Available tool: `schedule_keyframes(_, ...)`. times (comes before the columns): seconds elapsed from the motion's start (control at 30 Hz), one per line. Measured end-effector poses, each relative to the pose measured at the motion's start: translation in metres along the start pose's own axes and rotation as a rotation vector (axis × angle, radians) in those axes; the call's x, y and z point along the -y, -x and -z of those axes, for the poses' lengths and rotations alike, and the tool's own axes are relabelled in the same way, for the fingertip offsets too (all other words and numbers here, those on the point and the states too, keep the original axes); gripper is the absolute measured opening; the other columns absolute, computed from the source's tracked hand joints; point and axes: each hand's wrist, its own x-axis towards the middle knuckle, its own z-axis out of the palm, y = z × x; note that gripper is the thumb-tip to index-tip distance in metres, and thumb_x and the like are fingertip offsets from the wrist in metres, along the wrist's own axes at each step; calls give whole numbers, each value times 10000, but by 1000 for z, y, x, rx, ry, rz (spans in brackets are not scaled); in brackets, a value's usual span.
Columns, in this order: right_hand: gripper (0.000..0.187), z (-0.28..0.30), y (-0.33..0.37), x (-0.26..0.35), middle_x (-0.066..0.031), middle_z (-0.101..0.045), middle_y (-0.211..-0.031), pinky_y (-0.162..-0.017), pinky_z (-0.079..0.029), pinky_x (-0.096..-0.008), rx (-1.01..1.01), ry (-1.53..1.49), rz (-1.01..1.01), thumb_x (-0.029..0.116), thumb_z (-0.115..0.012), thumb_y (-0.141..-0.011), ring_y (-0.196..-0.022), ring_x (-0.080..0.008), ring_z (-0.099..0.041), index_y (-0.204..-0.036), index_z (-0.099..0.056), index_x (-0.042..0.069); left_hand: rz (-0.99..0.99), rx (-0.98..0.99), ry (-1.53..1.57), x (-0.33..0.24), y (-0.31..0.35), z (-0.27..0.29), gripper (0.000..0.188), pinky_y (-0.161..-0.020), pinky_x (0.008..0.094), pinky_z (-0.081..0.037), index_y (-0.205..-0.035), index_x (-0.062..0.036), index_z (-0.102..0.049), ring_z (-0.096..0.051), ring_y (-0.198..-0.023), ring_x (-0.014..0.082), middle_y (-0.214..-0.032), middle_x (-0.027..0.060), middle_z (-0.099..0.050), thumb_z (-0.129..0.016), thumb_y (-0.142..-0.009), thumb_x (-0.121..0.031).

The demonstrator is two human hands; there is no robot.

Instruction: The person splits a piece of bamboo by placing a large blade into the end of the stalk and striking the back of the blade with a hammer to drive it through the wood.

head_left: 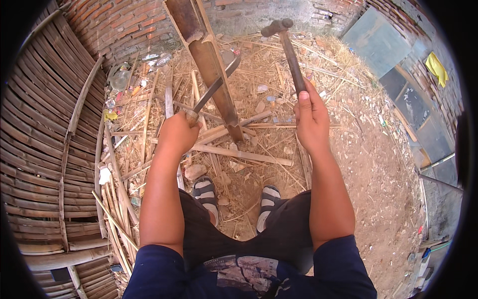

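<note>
My left hand (178, 133) is closed around the wooden handle of a machete-like knife (217, 85). Its dark blade points up and to the right, lying across a split length of bamboo (211, 60) in this view; whether the two touch I cannot tell. The bamboo stands tilted, hollow side showing, its lower end among the sticks on the ground and its top running out of view. In my right hand (312, 117) is a hammer (293, 57), gripped by its dark handle with the thumb laid along it. The hammer's rusty head is raised, right of the bamboo and apart from it.
Bamboo strips (239, 153), straw and bits of litter cover the ground before my feet. A stone (195, 172) lies by my left sandal (205, 192). A slatted bamboo wall (45, 149) rises at left, a brick wall (124, 25) behind, and boards (377, 40) lean at right.
</note>
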Motion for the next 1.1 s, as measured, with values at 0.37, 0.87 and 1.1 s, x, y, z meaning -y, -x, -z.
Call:
schedule_keyframes(0.37, 402, -41, 8, -30, -225, -677, -814, -698, -512, -469, 255, 484, -177, 333, -529, -1048, -759, -407, -681, -1405, -579, 155, 8, 76, -69, -11, 8, -3, 431, -848, 492, -549, -1049, 35, -672, -700, -947, 429, -945, 261, -722, -758, -886, -355)
schedule_keyframes(0.87, 453, -9, 1, -38, -51, -601, -758, -643, -471, -348, 49, 239, -20, 345, -482, -1086, -665, -166, -570, -1445, -552, 78, -141, 61, 132, -11, 19, -13, 548, -780, 493, -540, -1138, 26, -636, -697, -867, 451, -858, 267, -708, -621, -972, -496)
schedule_keyframes(1.1, 420, 6, 3, -22, 0, -497, -711, -610, -431, -291, -47, 199, 32, 305, -462, -1101, -645, -93, -487, -1467, -543, 116, -120, -5, 83, -13, 12, -18, 581, -725, 487, -527, -1096, 48, -652, -686, -804, 446, -778, 254, -682, -623, -969, -518)
